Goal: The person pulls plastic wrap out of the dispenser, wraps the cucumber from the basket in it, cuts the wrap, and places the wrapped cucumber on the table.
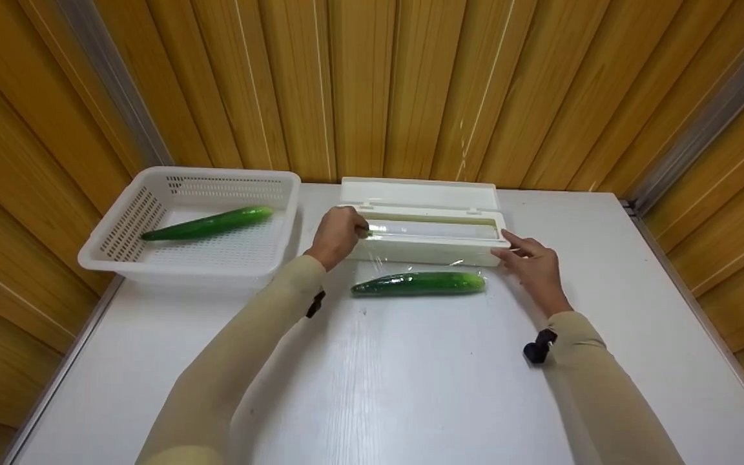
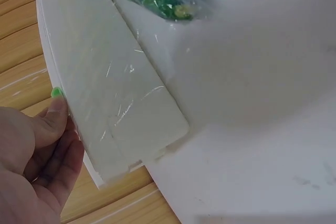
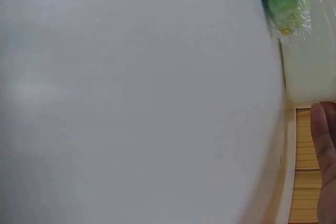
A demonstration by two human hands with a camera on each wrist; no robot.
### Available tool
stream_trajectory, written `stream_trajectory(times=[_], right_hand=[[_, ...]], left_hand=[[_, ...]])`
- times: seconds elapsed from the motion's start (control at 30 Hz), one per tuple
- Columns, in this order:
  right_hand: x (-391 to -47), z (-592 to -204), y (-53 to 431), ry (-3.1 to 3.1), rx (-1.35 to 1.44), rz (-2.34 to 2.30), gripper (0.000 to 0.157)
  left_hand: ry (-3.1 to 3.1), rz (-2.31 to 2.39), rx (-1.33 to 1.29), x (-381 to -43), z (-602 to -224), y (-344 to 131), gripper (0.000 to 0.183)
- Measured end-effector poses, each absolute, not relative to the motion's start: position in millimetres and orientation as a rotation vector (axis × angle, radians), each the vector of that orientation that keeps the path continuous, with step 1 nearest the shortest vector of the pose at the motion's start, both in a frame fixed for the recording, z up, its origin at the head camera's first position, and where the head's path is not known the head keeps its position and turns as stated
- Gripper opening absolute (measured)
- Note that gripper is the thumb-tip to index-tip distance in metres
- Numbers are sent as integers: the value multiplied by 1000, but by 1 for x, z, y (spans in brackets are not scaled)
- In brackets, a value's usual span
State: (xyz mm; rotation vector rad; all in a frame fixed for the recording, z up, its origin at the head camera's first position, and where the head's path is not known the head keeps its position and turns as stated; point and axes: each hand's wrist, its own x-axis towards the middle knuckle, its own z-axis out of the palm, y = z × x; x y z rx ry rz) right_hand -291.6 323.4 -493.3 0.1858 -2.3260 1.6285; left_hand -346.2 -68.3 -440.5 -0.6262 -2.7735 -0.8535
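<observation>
A white cling film dispenser (image 1: 411, 250) stands on the table with its lid (image 1: 418, 192) raised at the back. Clear film runs forward from it over a cucumber (image 1: 417, 283) lying just in front. At the dispenser's left end my left hand (image 1: 336, 236) pinches a small green slide cutter (image 2: 56, 93), mostly hidden by the thumb and curled fingers. My right hand (image 1: 533, 263) holds the right end, thumb (image 3: 319, 121) low at the front corner and fingers on the upper edge. Film clings wrinkled around the cucumber's end in the right wrist view.
To the left stands a white perforated basket (image 1: 185, 268) with another cucumber (image 1: 210, 224) in it. The white table (image 1: 411, 374) meets a wood-patterned wall (image 1: 359, 97) behind the dispenser.
</observation>
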Motion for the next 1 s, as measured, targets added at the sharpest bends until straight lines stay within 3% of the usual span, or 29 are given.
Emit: stream_trajectory(times=[0.7, 1.0], right_hand=[[-291, -489, 323, -2346, 185, 1567, 45], [-307, -515, 334, -2351, 178, 1555, 47]], left_hand=[[-2756, -866, -453, -342, -442, -105, 24], [-2746, -863, -633, -338, -445, -106, 16]])
